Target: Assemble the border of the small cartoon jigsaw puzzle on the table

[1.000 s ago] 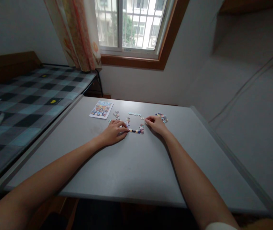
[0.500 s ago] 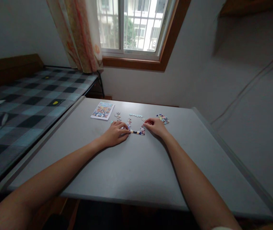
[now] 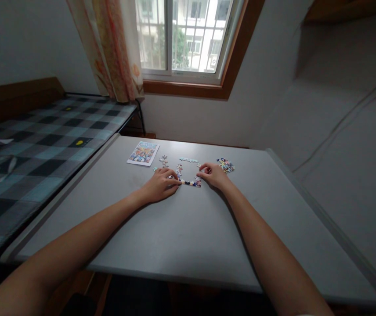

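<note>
Puzzle frame [image 3: 190, 184] is on the table [image 3: 171, 232], between the two hands, middle of the table left to right. Hollow inside; bottom strip's long axis runs left-right across the person, side columns run away toward the window [image 3: 188, 37]. Top strip [image 3: 189, 160] sits at the far end; can't tell if it's joined to the columns.

Key relation: right side of the frame is just left of the right hand [image 3: 215, 174], so that hand is nearer to it. Right thumb and finger are almost together at that side; too small to tell if a piece is pinched.

Left hand [image 3: 162, 185]: fingers curled, tips at the near-left corner, seemingly touching it. Can't tell if it grips or only steadies.

Further out: piece pile [image 3: 226, 165] just beyond the right hand, loose pieces [image 3: 164, 160] beyond the left, picture sheet [image 3: 143, 153] farther left.
</note>
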### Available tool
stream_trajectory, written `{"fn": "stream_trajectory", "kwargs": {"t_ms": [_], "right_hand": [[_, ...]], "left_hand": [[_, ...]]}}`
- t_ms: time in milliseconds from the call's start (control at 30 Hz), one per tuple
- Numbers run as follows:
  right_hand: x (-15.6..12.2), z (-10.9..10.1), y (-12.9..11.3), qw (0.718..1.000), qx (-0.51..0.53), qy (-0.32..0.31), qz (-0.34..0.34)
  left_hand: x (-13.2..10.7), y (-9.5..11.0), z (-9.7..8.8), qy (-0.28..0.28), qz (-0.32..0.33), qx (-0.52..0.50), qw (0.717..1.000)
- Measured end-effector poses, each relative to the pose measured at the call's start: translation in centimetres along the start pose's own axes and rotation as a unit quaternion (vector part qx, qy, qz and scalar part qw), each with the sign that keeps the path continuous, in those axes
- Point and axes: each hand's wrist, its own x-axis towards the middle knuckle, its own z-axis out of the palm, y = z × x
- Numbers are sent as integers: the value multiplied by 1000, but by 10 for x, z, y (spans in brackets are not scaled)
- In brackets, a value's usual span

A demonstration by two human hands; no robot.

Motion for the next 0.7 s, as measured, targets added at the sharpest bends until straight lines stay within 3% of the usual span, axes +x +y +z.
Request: {"fn": "stream_trajectory", "kwargs": {"t_ms": [433, 700], "right_hand": [[-7, -4, -11, 999, -32, 31, 22], [-8, -4, -9, 997, -51, 52, 12]], "left_hand": [[-1, -1, 1, 25, 7, -3, 1000], [2, -3, 2, 86, -78, -6, 993]]}}
